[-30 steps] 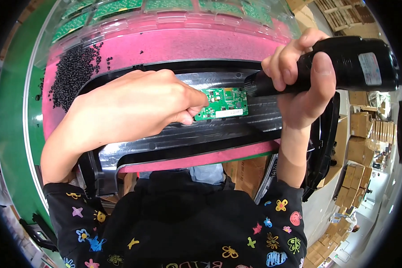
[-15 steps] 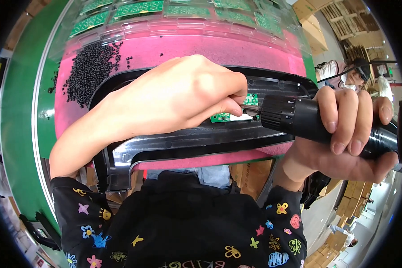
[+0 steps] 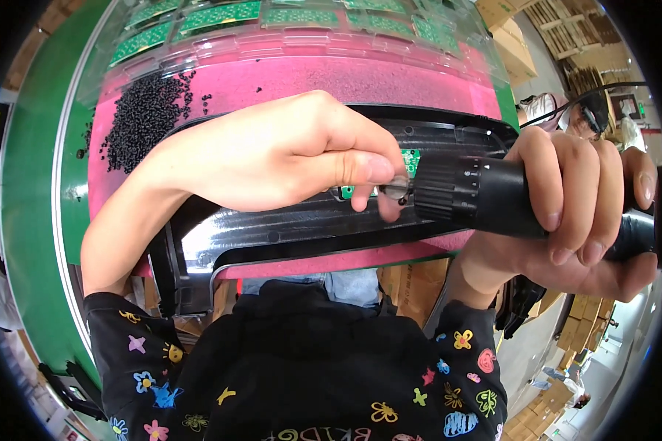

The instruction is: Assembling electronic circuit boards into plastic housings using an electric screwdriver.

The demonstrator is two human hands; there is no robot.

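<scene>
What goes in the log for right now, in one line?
left hand: fingertips at driver tip | right hand: grips black electric screwdriver | under: green circuit board in black housing

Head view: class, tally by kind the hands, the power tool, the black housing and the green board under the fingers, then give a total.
Hands: 2, left hand and right hand
Screwdriver: 1
Black housing: 1
Green board under the fingers: 1
Total: 5

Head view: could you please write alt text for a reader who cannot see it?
The right hand grips a black electric screwdriver, its tip pinched by the left hand over a small green circuit board. The board sits in a black plastic housing on a pink mat.
</scene>
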